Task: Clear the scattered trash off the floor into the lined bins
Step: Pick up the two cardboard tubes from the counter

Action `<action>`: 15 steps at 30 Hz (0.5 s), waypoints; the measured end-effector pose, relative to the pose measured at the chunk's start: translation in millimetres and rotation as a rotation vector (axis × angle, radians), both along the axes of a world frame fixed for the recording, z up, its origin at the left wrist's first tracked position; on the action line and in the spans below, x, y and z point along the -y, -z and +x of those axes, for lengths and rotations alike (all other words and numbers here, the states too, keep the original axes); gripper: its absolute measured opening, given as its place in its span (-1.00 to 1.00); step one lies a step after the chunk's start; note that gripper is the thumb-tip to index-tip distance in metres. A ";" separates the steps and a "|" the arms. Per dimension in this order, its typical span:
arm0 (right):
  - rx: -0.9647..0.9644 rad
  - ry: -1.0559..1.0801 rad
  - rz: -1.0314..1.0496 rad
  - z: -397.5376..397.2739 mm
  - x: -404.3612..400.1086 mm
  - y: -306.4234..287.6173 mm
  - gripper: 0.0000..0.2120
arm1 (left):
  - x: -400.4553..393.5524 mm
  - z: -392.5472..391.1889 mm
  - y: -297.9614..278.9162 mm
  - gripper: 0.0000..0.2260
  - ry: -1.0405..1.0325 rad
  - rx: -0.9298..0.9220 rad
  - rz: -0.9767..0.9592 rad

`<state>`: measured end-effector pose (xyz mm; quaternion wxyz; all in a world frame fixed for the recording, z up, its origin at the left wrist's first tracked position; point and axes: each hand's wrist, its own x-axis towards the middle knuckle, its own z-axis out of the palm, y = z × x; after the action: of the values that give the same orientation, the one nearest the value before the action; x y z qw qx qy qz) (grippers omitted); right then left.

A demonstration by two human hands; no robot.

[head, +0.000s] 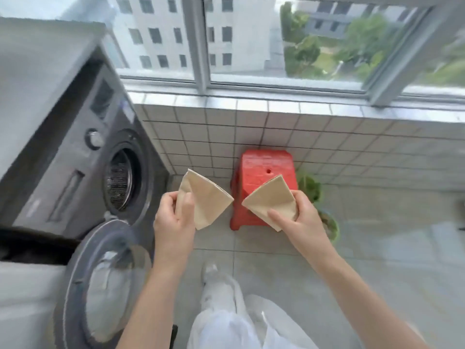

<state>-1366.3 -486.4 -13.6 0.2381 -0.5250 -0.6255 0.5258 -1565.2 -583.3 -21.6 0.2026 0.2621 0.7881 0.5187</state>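
while gripped | brown paper pieces [208, 197]: 2 | hands [173, 217]: 2

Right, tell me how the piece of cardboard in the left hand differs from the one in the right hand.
The left cardboard piece hangs in front of the floor and tiled wall; the right cardboard piece overlaps the red stool. The left hand pinches its piece at its left edge; the right hand grips its piece from the right side. The left piece's free corner points right, the right piece's points left. Both are tan, folded and roughly triangular.
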 end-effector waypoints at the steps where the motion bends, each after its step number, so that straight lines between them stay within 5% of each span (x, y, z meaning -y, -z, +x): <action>1: 0.014 0.071 -0.021 21.7 -4.3 5.9 -0.71 | -13.2 9.4 5.5 -0.66 0.050 0.003 -0.023; 15: 0.057 0.712 -0.266 141.0 -44.4 68.4 -0.70 | -188.0 109.4 70.1 -0.78 0.734 0.158 -0.390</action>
<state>-1225.3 -442.1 -82.0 0.3181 -0.7503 -0.3365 0.4720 -1455.9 -395.3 -91.7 0.4797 0.4413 0.7080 0.2717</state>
